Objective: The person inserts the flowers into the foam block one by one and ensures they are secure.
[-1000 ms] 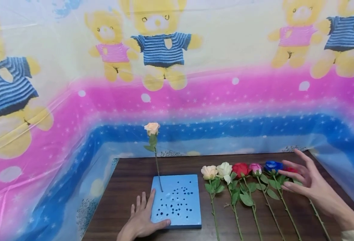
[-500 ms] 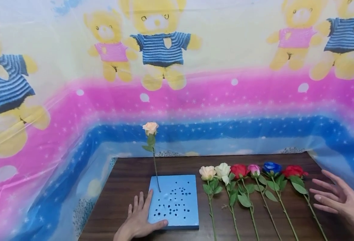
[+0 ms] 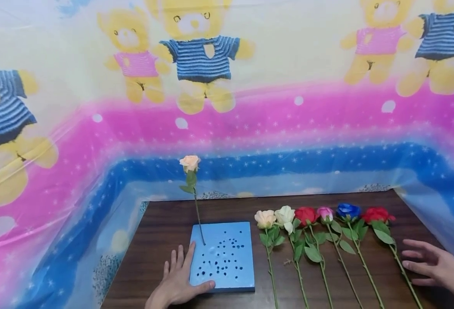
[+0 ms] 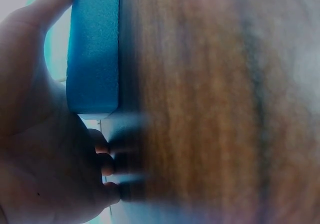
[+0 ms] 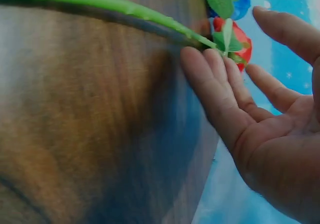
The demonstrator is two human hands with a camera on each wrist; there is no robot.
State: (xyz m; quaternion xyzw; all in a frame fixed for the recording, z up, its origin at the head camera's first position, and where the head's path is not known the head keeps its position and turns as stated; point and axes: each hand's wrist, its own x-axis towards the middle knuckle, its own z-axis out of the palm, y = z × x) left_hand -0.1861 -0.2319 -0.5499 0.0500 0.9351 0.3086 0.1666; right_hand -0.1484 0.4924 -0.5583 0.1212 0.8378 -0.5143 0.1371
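My left hand (image 3: 178,277) rests against the left side and front corner of a blue foam block (image 3: 231,257) dotted with holes, its fingers straight and its thumb at the front edge. One peach rose (image 3: 190,163) stands upright with its stem in the block. My right hand (image 3: 433,264) hovers at the right, fingers extended and holding nothing, close beside the stem of the rightmost red rose (image 3: 377,216). In the right wrist view the fingertips come near that green stem (image 5: 120,7); whether they touch it I cannot tell.
Left of that red rose lie a blue rose (image 3: 348,210), a pink rose (image 3: 325,213), another red rose (image 3: 306,215), a white rose (image 3: 285,218) and a peach rose (image 3: 265,219), side by side on the dark wooden table (image 3: 157,227). A bear-patterned cloth (image 3: 273,120) hangs behind.
My right hand has moved right from above the blue and red roses, then down toward the rightmost stem. The left hand stays at the block. The view has shifted slightly.
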